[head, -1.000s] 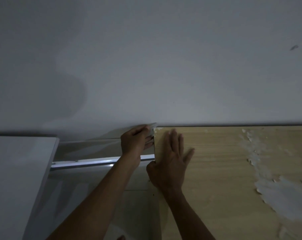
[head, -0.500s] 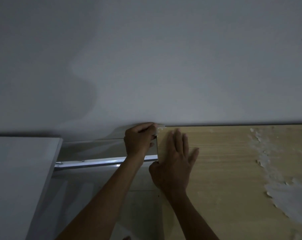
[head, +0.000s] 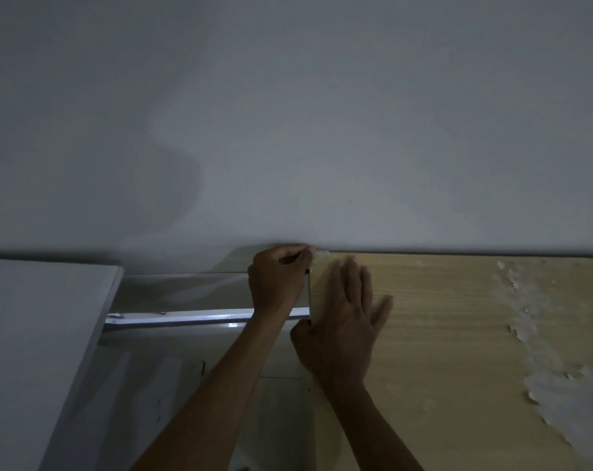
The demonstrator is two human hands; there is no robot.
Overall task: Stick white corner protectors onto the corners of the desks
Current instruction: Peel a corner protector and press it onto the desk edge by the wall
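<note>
A light wooden desk top [head: 441, 334] runs along the white wall, its far left corner in the middle of the view. A small white corner protector [head: 320, 254] sits right at that corner, mostly hidden by fingers. My left hand [head: 276, 283] is curled beside the desk's left edge, its fingertips pinching the protector against the corner. My right hand [head: 342, 321] lies flat on the desk top just right of the edge, fingers spread and pointing at the wall, thumb hooked over the left edge.
A white surface [head: 33, 351] stands at the left. Between it and the desk is a gap with a metal rail [head: 186, 317] and a pale floor below. Peeled, flaking patches [head: 543, 368] mark the desk's right side.
My left hand has pushed the protector a little further right onto the corner. The camera view has shifted slightly. My right hand stays flat on the desk.
</note>
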